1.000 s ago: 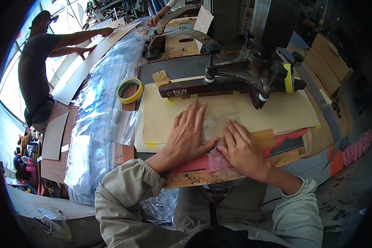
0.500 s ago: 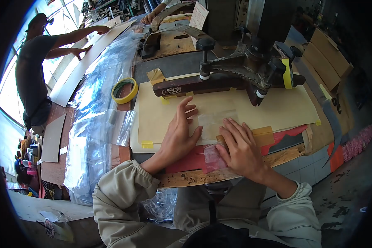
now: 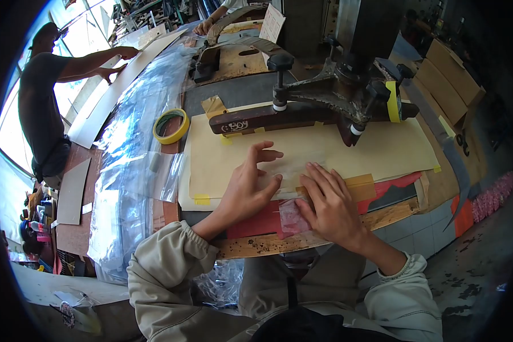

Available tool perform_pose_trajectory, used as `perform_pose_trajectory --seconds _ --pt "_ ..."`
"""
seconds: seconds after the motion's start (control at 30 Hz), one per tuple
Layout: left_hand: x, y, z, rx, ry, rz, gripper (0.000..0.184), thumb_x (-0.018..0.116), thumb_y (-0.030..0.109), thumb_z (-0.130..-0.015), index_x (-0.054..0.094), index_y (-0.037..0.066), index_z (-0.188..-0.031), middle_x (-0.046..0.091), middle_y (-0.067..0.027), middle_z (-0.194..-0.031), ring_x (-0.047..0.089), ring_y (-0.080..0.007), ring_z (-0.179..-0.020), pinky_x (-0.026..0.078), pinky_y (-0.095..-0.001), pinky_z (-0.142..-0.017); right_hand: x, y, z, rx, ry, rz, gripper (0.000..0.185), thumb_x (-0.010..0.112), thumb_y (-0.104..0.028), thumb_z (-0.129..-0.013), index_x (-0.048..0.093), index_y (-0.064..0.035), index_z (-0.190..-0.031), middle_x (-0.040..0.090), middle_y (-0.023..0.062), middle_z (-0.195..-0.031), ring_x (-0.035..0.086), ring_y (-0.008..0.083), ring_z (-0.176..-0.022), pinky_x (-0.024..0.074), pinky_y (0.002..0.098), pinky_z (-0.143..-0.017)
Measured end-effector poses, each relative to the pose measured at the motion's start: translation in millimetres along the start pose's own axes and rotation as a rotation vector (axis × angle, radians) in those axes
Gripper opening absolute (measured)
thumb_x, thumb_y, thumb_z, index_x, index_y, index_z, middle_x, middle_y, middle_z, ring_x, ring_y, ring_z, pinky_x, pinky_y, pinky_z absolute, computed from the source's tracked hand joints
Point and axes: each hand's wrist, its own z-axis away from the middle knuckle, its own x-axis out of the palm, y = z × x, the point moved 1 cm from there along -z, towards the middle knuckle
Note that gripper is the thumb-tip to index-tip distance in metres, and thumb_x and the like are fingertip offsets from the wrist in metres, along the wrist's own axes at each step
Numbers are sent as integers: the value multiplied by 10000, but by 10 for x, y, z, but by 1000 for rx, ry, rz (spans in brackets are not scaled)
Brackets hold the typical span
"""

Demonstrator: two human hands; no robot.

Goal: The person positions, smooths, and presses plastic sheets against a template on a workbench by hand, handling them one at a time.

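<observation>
My right hand (image 3: 332, 210) lies nearly flat, fingers stretched out, on a thin clear plastic piece (image 3: 296, 165) and beside a brown strip (image 3: 362, 187). Both rest on a large cream sheet (image 3: 382, 145). My left hand (image 3: 245, 185) is on its edge at the left side of the plastic, fingers apart and curved, with nothing visibly held in it. Toward the front edge, a red sheet (image 3: 248, 227) sticks out from under the cream one. A small clear plastic piece (image 3: 294, 219) overlaps the red beside my right thumb.
A dark metal clamp (image 3: 330, 91) with a bar (image 3: 256, 121) presses on the cream sheet's far side. To the left are a yellow tape roll (image 3: 171, 126) and long clear plastic sheeting (image 3: 137, 108). A person (image 3: 43, 102) handles a long pale board (image 3: 100, 111).
My left index finger has bent over to the right and lowered slightly. My right hand has barely moved. The person at left has shifted left, arms along the board.
</observation>
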Motion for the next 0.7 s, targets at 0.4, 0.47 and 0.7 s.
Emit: perform_pose_trajectory --seconds 0.4,0.47,0.7 --pt "34 94 92 167 -114 -587 362 587 253 -895 554 42 -1187 541 -142 -1230 517 -289 -1166 354 -436 -1015 12 88 -67 -7 -79 -51 515 535 -319 -937 493 60 -1282 470 281 -1352 410 380 -1316 323 492 -1093" --pt "48 72 101 202 -73 -598 345 535 297 -924 579 50 -1161 540 -136 -1243 516 -274 -1178 330 -454 -1029 -1 132 -115 -26 -93 -60 513 531 -313 -942 487 67 -1283 468 286 -1351 404 385 -1318 322 473 -1098" --pt "39 51 92 152 -96 -629 366 499 321 -947 540 86 -1224 493 -132 -1351 458 -281 -1273 246 -520 -1084 15 255 -246 -67 -128 -87 505 538 -299 -941 484 77 -1274 476 290 -1339 412 396 -1305 327 441 -1102"
